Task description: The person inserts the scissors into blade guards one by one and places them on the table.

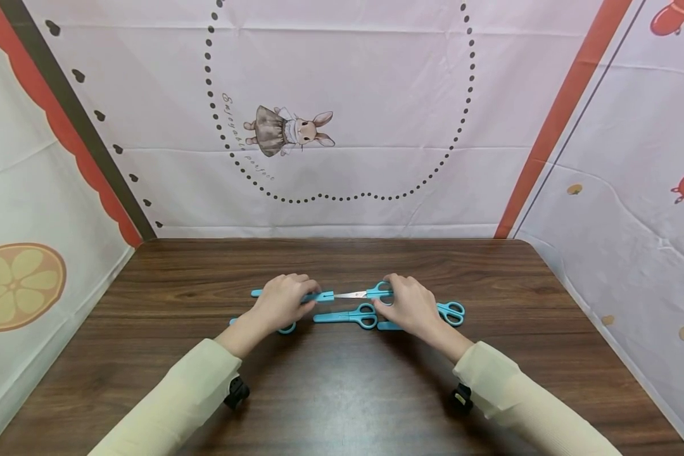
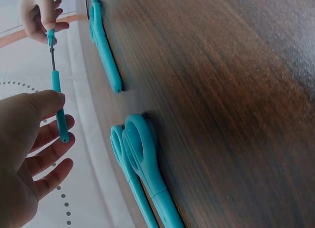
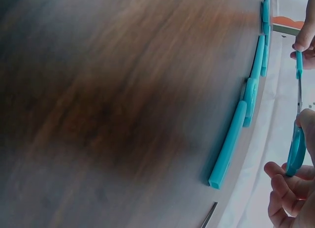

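Toward the counter's (image 1: pixel 342 392) far edge, the cover (image 1: pixel 326 296) is pinched by the left grip (image 1: pixel 283 301), the scissors (image 1: pixel 371 294) by the right grip (image 1: pixel 408 306) at the handle (image 3: pixel 296 151). Both are judged light, stiff; the blade (image 1: pixel 349 295) is best avoided.

Left sleeve (image 1: pixel 168 400): pale yellow, long, lightly creased
Right sleeve (image 1: pixel 538 405): same pale yellow, finely textured
Cuffs (image 1: pixel 215 362): loose, wide, softly folded
Left wrist unit (image 1: pixel 237 392): black, small, blocky
Right wrist unit (image 1: pixel 463 398): black, small yellowish marking on it
Left grip (image 1: pixel 284 303): bare
Right grip (image 1: pixel 410 305): bare
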Motion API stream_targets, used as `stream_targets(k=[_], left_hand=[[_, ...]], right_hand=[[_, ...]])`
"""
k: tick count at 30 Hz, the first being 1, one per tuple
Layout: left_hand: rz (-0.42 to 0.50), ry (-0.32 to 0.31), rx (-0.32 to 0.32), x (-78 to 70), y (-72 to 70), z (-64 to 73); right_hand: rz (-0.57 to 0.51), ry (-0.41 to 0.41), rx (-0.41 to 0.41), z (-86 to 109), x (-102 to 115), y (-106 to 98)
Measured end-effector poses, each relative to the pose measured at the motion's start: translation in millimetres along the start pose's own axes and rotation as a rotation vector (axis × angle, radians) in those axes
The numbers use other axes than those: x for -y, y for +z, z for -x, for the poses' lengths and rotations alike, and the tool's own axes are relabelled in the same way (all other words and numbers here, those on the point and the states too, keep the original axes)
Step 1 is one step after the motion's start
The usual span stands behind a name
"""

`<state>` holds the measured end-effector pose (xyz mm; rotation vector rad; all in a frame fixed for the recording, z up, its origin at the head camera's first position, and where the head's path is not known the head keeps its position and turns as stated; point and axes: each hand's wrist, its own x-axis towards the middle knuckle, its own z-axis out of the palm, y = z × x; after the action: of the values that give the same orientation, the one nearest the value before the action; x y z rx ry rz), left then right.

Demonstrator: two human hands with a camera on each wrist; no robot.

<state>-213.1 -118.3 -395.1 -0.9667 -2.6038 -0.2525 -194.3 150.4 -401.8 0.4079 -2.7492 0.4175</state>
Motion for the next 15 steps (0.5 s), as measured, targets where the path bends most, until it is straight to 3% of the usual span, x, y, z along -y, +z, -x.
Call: stream_targets(k=[15], left_hand=[[0.036, 0.035, -0.031, -3.3, 2.5, 0.8]], right_hand=[[0.013, -0.048, -0.019, 0.5, 10.3, 3.7]])
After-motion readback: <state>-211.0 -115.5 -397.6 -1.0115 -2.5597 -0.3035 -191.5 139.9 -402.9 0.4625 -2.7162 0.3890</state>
